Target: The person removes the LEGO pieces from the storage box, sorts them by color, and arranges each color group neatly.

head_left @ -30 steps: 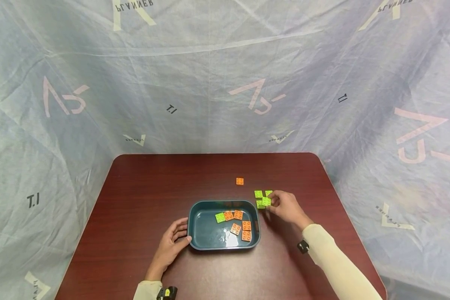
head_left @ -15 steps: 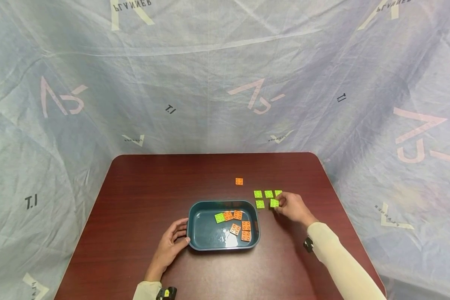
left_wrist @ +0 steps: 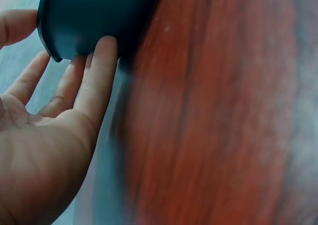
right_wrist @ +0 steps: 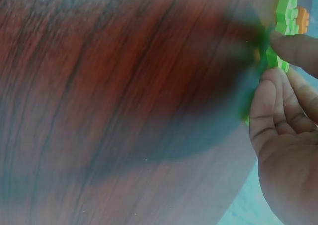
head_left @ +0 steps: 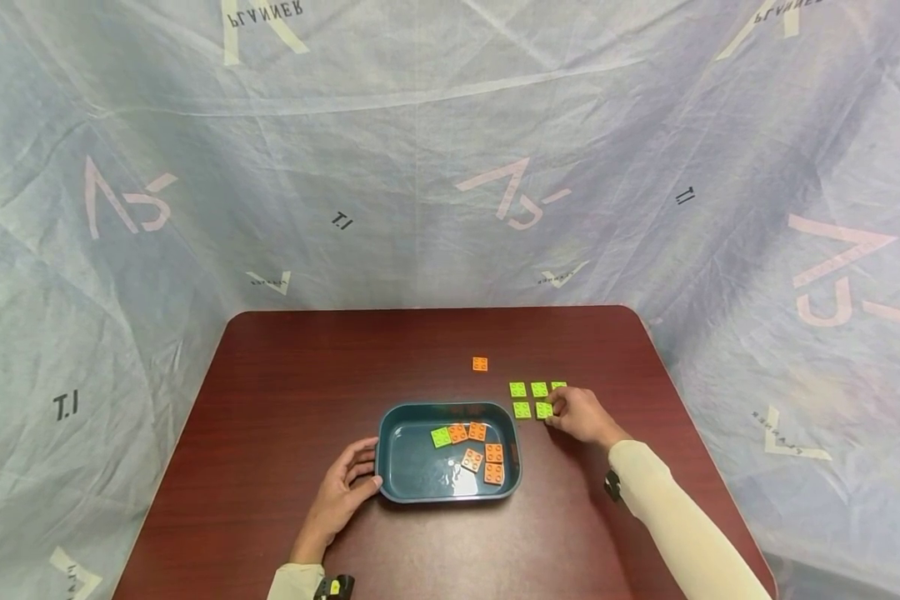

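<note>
A dark teal tray (head_left: 412, 475) stands near the middle of the table. My left hand (head_left: 343, 485) rests against its left end, fingers on the outer wall and thumb at the rim. In the left wrist view those fingers (left_wrist: 102, 73) are fairly straight. To the tray's right, my right hand (head_left: 581, 417) pinches a green toy building brick (head_left: 543, 410) between thumb and fingers, down among other green bricks. In the right wrist view the pinched brick (right_wrist: 276, 59) shows between the fingertips. Another green brick (head_left: 558, 386) is partly hidden behind the right hand.
Inside the tray lie one green brick (head_left: 440, 437) and several orange bricks (head_left: 493, 453). More green bricks (head_left: 517, 389) lie in rows by its right back corner. A lone orange brick (head_left: 480, 364) sits farther back. Printed cloth (head_left: 420, 208) hangs around the table.
My right hand has moved right with the green brick, from above the left green bricks, then lowered it into the front row beside another. The left hand and tray have stayed put.
</note>
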`<state>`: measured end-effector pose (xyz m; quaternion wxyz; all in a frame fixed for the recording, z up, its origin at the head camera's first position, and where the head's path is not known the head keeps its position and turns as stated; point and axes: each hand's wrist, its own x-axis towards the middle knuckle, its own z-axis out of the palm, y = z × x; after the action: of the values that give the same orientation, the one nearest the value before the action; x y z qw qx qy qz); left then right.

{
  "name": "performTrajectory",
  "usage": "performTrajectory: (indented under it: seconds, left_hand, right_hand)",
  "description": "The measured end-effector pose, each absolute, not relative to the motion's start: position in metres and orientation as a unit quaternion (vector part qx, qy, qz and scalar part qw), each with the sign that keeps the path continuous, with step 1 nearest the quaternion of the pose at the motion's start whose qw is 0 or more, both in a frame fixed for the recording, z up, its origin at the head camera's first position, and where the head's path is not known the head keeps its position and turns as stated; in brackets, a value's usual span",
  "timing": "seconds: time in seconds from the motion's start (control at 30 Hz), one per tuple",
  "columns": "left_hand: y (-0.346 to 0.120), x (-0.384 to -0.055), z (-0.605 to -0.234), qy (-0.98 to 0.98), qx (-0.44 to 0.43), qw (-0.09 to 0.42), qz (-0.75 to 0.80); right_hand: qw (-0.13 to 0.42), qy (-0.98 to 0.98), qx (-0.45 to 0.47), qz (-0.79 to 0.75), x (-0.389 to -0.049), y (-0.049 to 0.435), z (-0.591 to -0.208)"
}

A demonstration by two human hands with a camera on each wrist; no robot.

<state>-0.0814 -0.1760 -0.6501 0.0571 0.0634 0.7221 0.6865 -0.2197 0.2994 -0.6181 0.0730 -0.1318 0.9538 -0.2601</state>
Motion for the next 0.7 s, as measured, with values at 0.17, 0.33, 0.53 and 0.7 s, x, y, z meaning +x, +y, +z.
performTrajectory:
  seconds: [0.17,0.33,0.53,0.7]
  left_hand:
    - [-0.1762,-0.0807,-0.6496,0.723,0.075,0.057,0.684]
    - [-0.1769,-0.0802,-0.649,0.722,0.078,0.058,0.685]
    - [-0.1769,-0.081,-0.6502,0.717,0.068,0.061,0.692]
    - [-0.1765,-0.0823,-0.6509,0.714,0.065,0.064,0.695]
  right_hand:
    - [0.08,0.953,-0.13,-0.262,-0.2213,0.3018,-0.6216]
    - [0.084,0.952,-0.129,-0.264,-0.223,0.3034,-0.6251]
    - [0.084,0.951,-0.132,-0.268,-0.2245,0.3048,-0.6274]
    - [0.078,0.951,-0.133,-0.268,-0.2247,0.3051,-0.628]
